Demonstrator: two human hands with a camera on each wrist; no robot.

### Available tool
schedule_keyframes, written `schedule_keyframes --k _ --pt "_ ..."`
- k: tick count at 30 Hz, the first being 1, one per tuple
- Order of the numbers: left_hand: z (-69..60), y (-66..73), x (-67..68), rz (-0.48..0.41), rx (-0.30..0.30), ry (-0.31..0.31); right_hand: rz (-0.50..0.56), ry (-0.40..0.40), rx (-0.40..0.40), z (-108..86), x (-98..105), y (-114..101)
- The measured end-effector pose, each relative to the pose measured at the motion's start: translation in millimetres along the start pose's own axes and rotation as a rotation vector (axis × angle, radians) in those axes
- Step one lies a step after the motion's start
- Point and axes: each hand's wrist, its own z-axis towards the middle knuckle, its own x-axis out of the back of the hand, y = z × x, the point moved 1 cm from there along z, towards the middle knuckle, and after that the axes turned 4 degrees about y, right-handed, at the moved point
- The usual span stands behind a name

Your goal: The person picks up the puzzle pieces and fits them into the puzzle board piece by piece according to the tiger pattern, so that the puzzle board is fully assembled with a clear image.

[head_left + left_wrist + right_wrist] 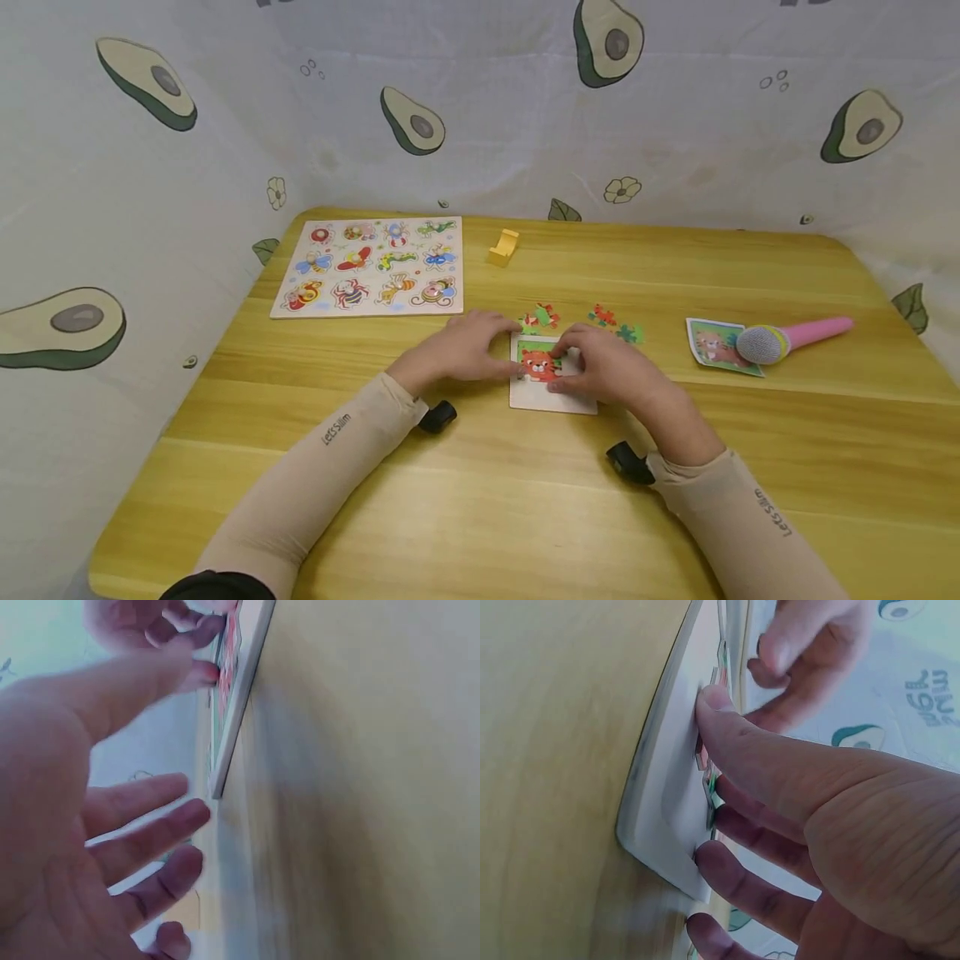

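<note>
We find the red animal puzzle (pixel 536 360) between the two hands, partly assembled on a white tray (pixel 551 402) that lies flat on the worktop (pixel 450 517). The left hand (pixel 468 343) has its fingers spread and clasps nothing; its thumb reaches to the left edge of the picture, though we cannot tell how firmly it presses there. The right hand (pixel 611 367) has thumb and forefinger brought in on the right part of the picture, and we judge that they pinch a piece there. In the right wrist view, part of the puzzle sits raised off the tray beside that thumb.

Just beyond the fingertips of both hands lie loose red pieces (pixel 602 315) and green pieces (pixel 630 333). Well to the right of the right hand, we see a pink microphone (pixel 821 331) overlapping a picture card (pixel 708 346).

We judge the pieces thin, light and fairly stiff, easy to nudge out of line and probably weakest at their narrow tabs. We would take each by opposite edges of its broad body, and steady the tray by its outer rim.
</note>
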Motion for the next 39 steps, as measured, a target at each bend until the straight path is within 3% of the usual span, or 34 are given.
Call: schedule_keyframes --k 7,15,24,32,39 --pt "27.6 -4.8 1.7 -0.106 0.035 0.086 0.017 -0.007 -0.01 -0.3 -1.0 1.0" --pt "45.3 -6.4 1.3 -0.13 0.073 0.066 0.048 -0.011 0.007 0.9 -2.2 3.3" --pt "46.0 -16.8 8.0 -0.127 0.096 0.06 0.066 -0.008 0.013 1.3 -1.4 4.3" --pt "44.2 -25.4 15.7 -0.135 0.024 0.007 0.088 -0.006 0.007 2.4 -0.4 6.8" --pt "47.7 -26.3 20.6 -0.137 0.007 -0.053 0.094 -0.007 -0.001 3.2 0.1 7.3"
